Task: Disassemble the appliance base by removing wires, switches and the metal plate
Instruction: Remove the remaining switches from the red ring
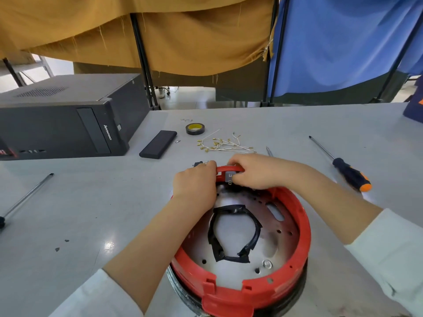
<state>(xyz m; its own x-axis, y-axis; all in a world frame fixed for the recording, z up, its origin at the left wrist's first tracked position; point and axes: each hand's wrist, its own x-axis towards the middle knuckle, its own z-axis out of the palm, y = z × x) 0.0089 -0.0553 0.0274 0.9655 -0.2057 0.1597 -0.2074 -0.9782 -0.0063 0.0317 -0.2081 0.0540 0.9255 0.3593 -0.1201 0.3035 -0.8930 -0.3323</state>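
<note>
The round red appliance base (299, 227) lies in front of me on the table. Inside it sits the metal plate (272, 227), with a ring of black tape around its central opening. My left hand (194, 186) grips the far rim of the base. My right hand (256, 172) pinches a small grey switch (229, 177) mounted at that far rim. A bundle of white wires (223, 145) with brass terminals lies loose on the table beyond the base. Another small dark part is half hidden behind my left hand.
A screwdriver with an orange and black handle (350, 173) lies at the right. A second screwdriver (25, 200) lies at the left. A roll of tape (195, 128), a black rectangular block (158, 144) and a computer case (61, 120) stand farther back.
</note>
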